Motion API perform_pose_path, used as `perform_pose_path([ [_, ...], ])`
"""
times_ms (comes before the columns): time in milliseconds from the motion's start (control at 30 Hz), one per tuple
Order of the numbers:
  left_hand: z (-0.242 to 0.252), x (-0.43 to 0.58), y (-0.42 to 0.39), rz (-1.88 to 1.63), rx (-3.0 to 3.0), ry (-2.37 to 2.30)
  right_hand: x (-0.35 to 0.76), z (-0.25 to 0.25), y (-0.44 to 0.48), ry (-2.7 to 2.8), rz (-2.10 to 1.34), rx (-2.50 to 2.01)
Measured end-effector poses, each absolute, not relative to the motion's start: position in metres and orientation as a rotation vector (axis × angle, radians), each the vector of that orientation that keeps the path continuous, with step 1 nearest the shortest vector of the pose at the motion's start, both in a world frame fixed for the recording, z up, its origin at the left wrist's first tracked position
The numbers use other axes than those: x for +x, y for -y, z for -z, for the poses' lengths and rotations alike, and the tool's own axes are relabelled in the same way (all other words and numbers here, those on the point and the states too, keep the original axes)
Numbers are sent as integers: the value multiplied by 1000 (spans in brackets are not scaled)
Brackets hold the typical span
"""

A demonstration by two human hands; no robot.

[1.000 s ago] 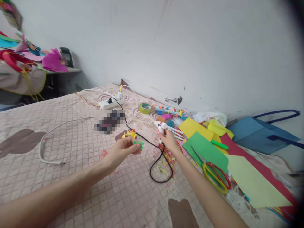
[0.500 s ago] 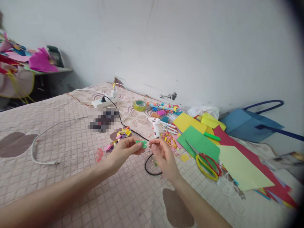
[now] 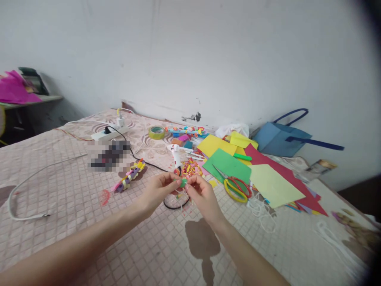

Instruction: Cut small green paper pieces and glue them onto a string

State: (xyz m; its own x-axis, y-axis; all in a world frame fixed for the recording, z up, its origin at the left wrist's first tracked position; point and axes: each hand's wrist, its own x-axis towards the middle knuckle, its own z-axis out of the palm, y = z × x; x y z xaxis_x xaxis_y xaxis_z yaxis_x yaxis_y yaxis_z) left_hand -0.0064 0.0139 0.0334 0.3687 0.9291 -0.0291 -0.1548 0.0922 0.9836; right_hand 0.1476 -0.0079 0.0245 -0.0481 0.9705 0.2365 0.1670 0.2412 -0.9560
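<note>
My left hand (image 3: 157, 190) and my right hand (image 3: 201, 195) meet at the middle of the view, both pinching a small green paper piece (image 3: 182, 182) between their fingertips. Just behind them a white glue gun (image 3: 176, 153) stands upright on the bed, its black cord (image 3: 175, 205) looping under my hands. A pile of small coloured paper scraps (image 3: 190, 169) lies beside the glue gun.
Coloured paper sheets (image 3: 262, 174) and yellow-red scissors (image 3: 236, 187) lie to the right. A folded paper chain (image 3: 129, 179) lies left of my hands. A power strip (image 3: 108, 133), a tape roll (image 3: 156, 132), markers and a blue bag (image 3: 279, 137) sit near the wall.
My right hand let go of the glue gun, which now stands on the bed, and came over to pinch the green piece with my left hand. The view has swung right.
</note>
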Motion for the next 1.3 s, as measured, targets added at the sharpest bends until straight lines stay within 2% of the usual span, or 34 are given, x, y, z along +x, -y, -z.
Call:
perform_pose_path([
  [433, -26, 8, -16, -899, 1170, -854, 173, -16, 9, 1378, -1056, -1130],
  [567, -19, 3, -17, -895, 1145, -850, 176, -18, 10, 1450, -812, -1107],
  [767, -19, 1, -14, -869, 1157, -863, 176, -24, 15, 1898, -375, -1059],
  [1300, -24, 2, -10, -865, 1316, -949, 173, -21, 18, 1951, -306, -1072],
])
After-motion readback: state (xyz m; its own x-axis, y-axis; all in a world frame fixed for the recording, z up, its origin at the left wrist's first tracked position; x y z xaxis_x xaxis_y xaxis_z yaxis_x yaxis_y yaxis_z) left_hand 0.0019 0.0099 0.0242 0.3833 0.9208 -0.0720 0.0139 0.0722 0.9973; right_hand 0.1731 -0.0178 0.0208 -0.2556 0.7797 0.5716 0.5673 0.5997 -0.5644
